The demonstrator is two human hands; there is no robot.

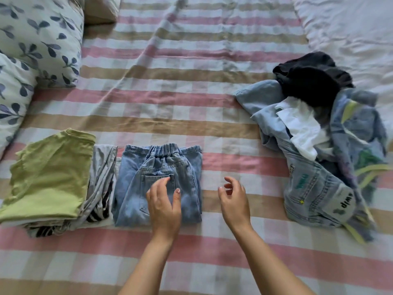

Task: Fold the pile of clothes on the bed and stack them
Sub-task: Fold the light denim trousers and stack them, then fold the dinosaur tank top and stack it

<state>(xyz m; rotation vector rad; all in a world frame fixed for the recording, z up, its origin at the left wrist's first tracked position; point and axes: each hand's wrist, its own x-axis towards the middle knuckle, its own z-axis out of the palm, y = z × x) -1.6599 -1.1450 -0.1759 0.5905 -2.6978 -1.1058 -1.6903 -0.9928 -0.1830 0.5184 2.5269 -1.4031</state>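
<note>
Both forearms enter from the near edge, bare. The left grip (163, 206) (the person's left hand) sits over the near half of the folded jeans (131, 188). Its fingers are relaxed and slightly bent and hold nothing. Whether the fingertips touch the denim cannot be told. The right grip (234, 202) hangs over the checked bed sheet (191, 92) just right of the jeans, fingers loosely curled, thumb apart, empty.

The folded jeans lie flat on the bed under and beyond the left grip. They form a compact light-blue rectangle, elastic waistband on the far side, a back pocket uppermost. Just left of the left grip, against the jeans' left edge, sits the stack. A green garment (51, 177) is folded on top, with a grey garment (103, 173) beneath it. A black-and-white striped layer (95, 217) shows at the near edge.

Well to the right of the right grip, and somewhat farther off, lies the unfolded pile (331, 150). It holds crumpled denim pieces, one being a lettered denim piece (319, 196), with a white garment (302, 128) in the middle and a black garment (312, 79) on the far side.

Farther still, left of both grips, leaf-print pillows (38, 39) lie along the bed's side. To the far right is a rumpled white cover (350, 28).
</note>
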